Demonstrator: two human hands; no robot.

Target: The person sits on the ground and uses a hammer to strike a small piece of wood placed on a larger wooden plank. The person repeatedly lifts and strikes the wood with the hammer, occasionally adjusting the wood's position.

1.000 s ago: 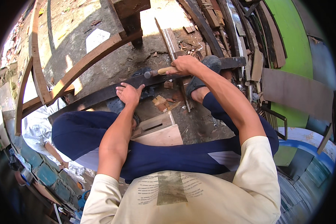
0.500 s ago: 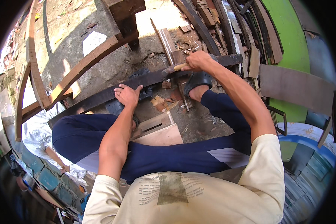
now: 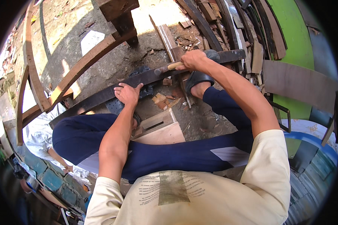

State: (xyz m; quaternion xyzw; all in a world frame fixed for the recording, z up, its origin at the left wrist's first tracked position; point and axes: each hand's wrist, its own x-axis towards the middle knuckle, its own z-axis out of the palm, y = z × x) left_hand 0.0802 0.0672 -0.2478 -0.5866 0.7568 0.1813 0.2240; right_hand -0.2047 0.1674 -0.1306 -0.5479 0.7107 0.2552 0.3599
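Note:
A long dark wooden beam (image 3: pixel 97 97) lies crosswise in front of me, rising toward the right. My left hand (image 3: pixel 128 93) rests flat on it left of the middle, thumb and fingers apart. Above its right half, my right hand (image 3: pixel 194 60) is closed round a wooden-handled tool (image 3: pixel 173 66). The tool's dark, blunt end points left, over the beam; whether it touches cannot be made out, and its kind is unclear. My right foot in a dark clog (image 3: pixel 197 81) is against the beam beside the right hand. Nearer me sits a pale wooden box with a slot (image 3: pixel 161 132).
Wood scraps (image 3: pixel 162 101) litter the ground between my feet. A curved wooden frame (image 3: pixel 79 75) stands at the left, with a heavy post (image 3: pixel 125 26) behind it. Stacked planks (image 3: pixel 248 33) lie at the far right beside a green panel (image 3: pixel 294 45). White cloth (image 3: pixel 39 131) is at the left.
My right hand has shifted a little to the left with the tool, whose dark end is farther left along the beam. My left hand has stayed nearly in place.

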